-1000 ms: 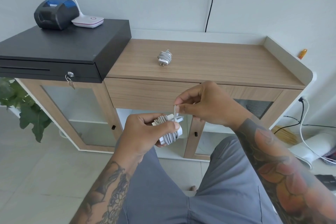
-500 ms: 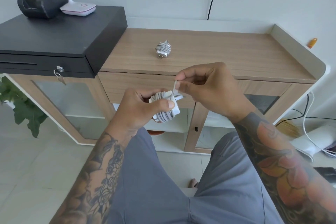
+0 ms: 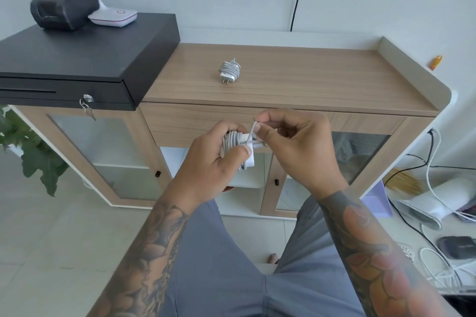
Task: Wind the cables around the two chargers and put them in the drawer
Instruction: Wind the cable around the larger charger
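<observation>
White charger (image 3: 246, 150) sat in left hand (image 3: 211, 159), fingers curled round it, thumb pressing the coiled cable (image 3: 231, 142) against the body. Right hand (image 3: 296, 147) pinched the cable's loose end (image 3: 253, 129) between thumb and forefinger, just above the charger, in front of the shut drawer (image 3: 195, 123). Second charger (image 3: 229, 71), already wound, lay on the wooden surface (image 3: 322, 77), prongs toward the camera, well apart from the hands. Black cash box (image 3: 85, 59) stood at the surface's left end, carrying a printer (image 3: 63, 5) and a white lamp base (image 3: 113, 17).
</observation>
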